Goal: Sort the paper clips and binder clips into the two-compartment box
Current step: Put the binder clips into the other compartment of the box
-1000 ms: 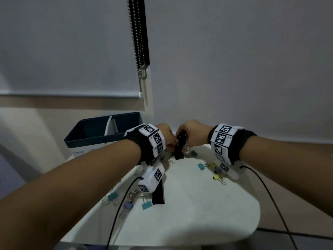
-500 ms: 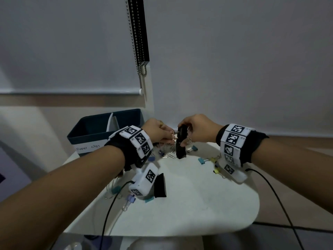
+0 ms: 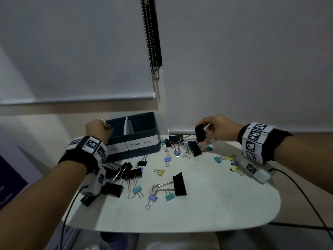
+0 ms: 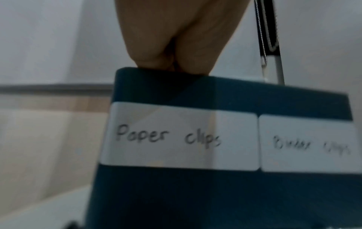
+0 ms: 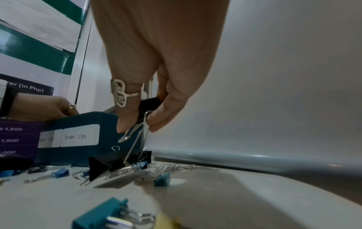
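Observation:
The dark blue two-compartment box point(image 3: 142, 134) stands at the back left of the white table point(image 3: 225, 204), labelled "Paper clips" on the left and "Binder clips" on the right. My left hand point(image 3: 98, 128) hangs over the paper-clip side. In the left wrist view its fingertips point(image 4: 170, 62) press together behind the box point(image 4: 215, 193) rim, which hides what they hold. My right hand point(image 3: 214, 129) pinches a black binder clip point(image 3: 200, 134) point(image 5: 149, 105) above the pile of paper clips point(image 3: 185, 152). A second black binder clip point(image 3: 194, 148) point(image 5: 109, 164) is hooked on its wire handle.
Large black binder clips point(image 3: 179, 184) and small coloured ones point(image 3: 137, 189) lie scattered across the table's middle and left. More small clips point(image 3: 234, 167) sit under my right wrist. A bead cord point(image 3: 153, 51) hangs against the wall behind the box. The rounded table edge point(image 3: 261, 219) is near.
My left hand has left the pile and moved left, over the box's paper-clip compartment. My right hand has drawn right and up with the black binder clip.

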The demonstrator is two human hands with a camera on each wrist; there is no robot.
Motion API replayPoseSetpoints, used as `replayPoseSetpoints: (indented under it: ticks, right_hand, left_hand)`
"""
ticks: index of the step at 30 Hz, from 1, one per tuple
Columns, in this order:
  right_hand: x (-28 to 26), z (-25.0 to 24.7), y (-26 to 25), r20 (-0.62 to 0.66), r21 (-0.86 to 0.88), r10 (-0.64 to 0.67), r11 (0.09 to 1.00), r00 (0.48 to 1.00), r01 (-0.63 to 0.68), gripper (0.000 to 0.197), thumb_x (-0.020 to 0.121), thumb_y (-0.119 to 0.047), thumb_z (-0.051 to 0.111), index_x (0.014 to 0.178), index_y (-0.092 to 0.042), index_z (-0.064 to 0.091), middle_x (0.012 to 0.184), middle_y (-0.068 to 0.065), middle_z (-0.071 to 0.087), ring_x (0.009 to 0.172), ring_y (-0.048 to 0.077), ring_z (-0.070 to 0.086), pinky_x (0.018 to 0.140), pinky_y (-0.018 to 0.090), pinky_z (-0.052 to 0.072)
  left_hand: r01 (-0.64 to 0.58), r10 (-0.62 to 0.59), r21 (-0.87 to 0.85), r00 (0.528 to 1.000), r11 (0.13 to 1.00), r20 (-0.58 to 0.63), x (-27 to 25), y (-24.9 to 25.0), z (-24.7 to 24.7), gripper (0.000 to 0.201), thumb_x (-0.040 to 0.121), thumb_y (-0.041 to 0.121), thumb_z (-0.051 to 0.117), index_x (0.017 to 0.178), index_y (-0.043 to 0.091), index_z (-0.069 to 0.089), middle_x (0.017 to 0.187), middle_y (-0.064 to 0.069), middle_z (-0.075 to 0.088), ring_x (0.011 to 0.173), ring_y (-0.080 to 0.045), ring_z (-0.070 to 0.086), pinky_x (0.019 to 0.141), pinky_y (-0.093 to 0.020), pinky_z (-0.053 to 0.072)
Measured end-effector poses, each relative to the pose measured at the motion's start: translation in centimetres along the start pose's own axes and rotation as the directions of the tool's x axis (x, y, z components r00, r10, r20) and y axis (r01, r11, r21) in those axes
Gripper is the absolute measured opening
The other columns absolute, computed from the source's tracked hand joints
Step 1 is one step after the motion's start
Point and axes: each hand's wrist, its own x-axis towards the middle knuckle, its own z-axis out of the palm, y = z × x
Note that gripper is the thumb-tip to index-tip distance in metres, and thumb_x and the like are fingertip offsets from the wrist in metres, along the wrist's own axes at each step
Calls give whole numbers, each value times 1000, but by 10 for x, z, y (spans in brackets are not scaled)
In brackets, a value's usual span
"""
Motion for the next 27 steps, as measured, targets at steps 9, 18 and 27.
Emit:
replayPoseSetpoints:
  ticks: [9,18,27]
  right_hand:
    - [-36,-12,-15,-22,194,77,978,997,-71,52,67,-2,81,114,-14,63,100,0,68,77,22,70,72,20,54]
    - [-86,6,-3,402,22,162,982,901,-187,51,62,-12,86,103,-34,63,100,-2,71,86,11,66,90,34,54]
    - [-58,-19,-21,337,-171,84,985,938,-26,31,78,-29,73,108,-25,68,105,-9,64,86,2,60,81,19,47]
  left_hand:
    - [-238,239,-19,969,971,66,-13,11,0,27,93,8,50,113,9,68,105,-17,70,92,-32,64,81,-29,48]
    - [-338,316,22,900,941,301,-42,13,8,49,92,36,50,138,28,39,146,-8,33,135,-32,30,111,-54,26]
    - [-647,654,-123,712,753,256,-67,60,-1,32,88,20,58,120,26,60,129,2,47,122,-14,41,102,-21,28]
